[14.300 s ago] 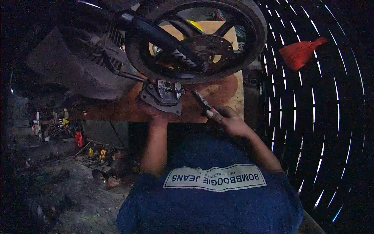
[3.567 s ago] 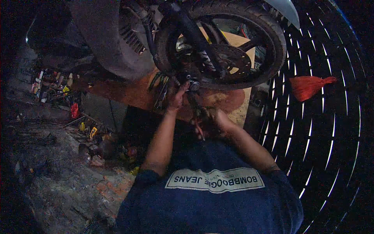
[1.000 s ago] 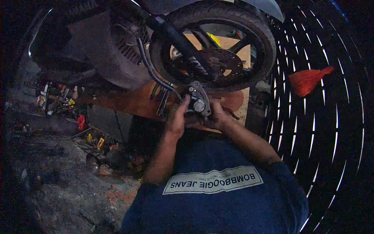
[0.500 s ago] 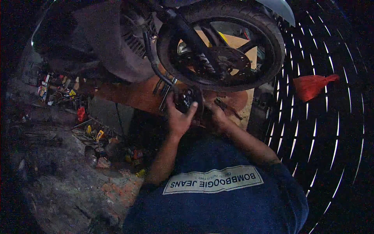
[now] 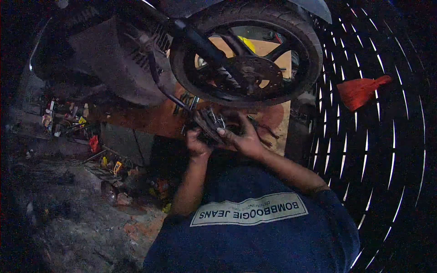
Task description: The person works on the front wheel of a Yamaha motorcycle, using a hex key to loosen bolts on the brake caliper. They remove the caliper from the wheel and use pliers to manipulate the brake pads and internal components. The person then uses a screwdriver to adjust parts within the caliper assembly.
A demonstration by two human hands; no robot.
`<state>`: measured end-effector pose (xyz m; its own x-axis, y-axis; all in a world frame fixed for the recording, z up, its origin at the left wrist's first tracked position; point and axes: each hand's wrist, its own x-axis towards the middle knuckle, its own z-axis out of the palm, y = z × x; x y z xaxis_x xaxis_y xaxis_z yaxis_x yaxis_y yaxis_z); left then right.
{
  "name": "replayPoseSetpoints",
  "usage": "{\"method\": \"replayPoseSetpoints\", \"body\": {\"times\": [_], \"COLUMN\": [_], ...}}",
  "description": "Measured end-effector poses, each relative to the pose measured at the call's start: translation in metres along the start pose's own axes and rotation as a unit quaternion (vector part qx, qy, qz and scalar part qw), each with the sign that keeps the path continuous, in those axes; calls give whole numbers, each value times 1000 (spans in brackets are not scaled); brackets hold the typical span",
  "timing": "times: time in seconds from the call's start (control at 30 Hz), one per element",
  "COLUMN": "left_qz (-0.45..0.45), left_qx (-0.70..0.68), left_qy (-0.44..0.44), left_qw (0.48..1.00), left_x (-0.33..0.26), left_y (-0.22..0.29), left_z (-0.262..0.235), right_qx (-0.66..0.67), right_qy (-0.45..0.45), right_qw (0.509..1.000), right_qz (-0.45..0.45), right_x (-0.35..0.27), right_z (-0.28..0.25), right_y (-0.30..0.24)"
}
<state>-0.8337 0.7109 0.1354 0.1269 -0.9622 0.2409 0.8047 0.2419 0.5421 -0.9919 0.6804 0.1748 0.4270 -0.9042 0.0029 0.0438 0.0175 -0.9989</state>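
Left hand (image 5: 198, 144) and right hand (image 5: 246, 139) curl round the metal caliper (image 5: 210, 123), near the edge of the counter (image 5: 132, 121), tyre (image 5: 311, 52) close beyond!

Holds left forearm (image 5: 187, 182) steeply upright with a slight inward lean and slants right forearm (image 5: 291, 170) further across from the right, setting both wrists near each other ahead of the torso, hands apart. Cups left hand (image 5: 199, 143) in a grip from the left and below, with fingers partly lost in shadow. Grips from the right with right hand (image 5: 248, 140), stretching thumb (image 5: 222, 131) leftward, pale nail showing, and arching fingers forward, tips too dark to make out.
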Motion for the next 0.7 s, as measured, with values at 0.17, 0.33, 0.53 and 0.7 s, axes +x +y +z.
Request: {"method": "replayPoseSetpoints", "body": {"times": [0.17,0.33,0.53,0.7], "left_qz": [-4,13,-8,14], "left_qx": [-62,-48,-82,-74], "left_qy": [-11,-2,14,44], "left_qw": [998,999,997,996], "left_x": [6,10,11,12], "left_y": [-4,-5,-14,-11], "left_z": [8,17,15,20], "right_qx": [42,109,88,-43], "right_qy": [-15,-39,-33,10], "right_qw": [998,990,992,999], "right_qz": [36,82,83,-10], "right_x": [3,3,5,2], "right_z": [-9,-16,-21,-17], "right_y": [-3,-18,-1,15]}}
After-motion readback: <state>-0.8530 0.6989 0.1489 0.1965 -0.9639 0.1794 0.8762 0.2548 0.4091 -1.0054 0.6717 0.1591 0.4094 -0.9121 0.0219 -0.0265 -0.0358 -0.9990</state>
